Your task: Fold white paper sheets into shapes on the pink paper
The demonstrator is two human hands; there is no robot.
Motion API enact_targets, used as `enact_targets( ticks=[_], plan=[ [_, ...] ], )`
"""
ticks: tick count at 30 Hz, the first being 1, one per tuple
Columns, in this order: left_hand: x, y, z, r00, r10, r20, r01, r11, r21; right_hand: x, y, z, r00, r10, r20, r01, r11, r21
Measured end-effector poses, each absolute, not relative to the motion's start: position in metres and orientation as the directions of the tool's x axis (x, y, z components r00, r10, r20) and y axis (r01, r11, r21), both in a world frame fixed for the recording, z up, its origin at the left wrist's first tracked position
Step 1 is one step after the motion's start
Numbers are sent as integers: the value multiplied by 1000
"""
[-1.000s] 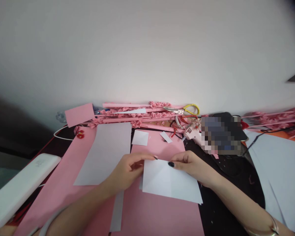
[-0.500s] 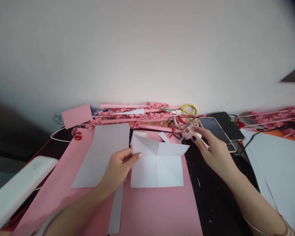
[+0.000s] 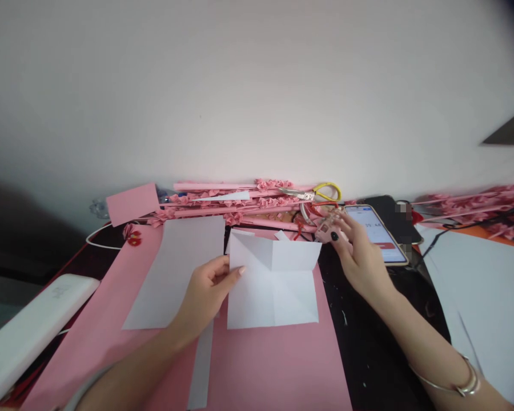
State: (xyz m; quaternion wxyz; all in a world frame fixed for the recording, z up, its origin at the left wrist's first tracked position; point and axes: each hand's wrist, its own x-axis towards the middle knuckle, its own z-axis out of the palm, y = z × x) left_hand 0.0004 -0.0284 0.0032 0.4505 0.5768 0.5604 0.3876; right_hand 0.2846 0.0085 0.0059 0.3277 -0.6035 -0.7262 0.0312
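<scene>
A white sheet with crossed creases lies partly unfolded on the pink paper, its upper part raised. My left hand pinches its left edge between thumb and fingers. At the far right of the pink paper, my right hand has its fingers round a small pale pink object, partly hidden by the fingers. Just right of that hand lies a phone with its screen lit. Another white sheet is left of the creased one, and a narrow white strip lies below my left hand.
Pink paper flowers on stems lie along the wall, with yellow-handled scissors on them. A white power strip-like block is at the left. A dark phone and white paper are at the right, near black cables.
My right hand has shifted slightly left and up, with the pink object less visible. The raised flap of the creased sheet stands more upright. The phone screen has brightened.
</scene>
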Motion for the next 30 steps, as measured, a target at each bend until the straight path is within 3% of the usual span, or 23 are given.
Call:
enact_targets(
  ticks=[5, 8, 15, 19, 23, 30],
  plan=[
    [3, -28, 7, 40, 991, -125, 118, 120, 986, 254, -15, -4, -105, 895, 433, 457, 430, -778],
    [3, -28, 7, 54, 987, -153, 74, 149, 986, 241, -25, -12, -174, 926, 334, 261, 370, -891],
    [5, -29, 6, 50, 994, -100, 80, 96, 992, 232, -30, -5, -134, 973, 188, 380, 226, -897],
    [2, -29, 3, 86, 996, -28, 194, 11, 981, 232, -28, -4, -99, 991, 89, 284, 114, -952],
    [-1, -28, 0, 140, 988, -68, 312, 21, 950, 232, -27, -6, -102, 995, 2, 162, 19, -987],
    [0, -28, -2, 133, 984, -122, 231, 89, 969, 234, -25, -5, -109, 991, -78, 21, -76, -997]
  ],
)
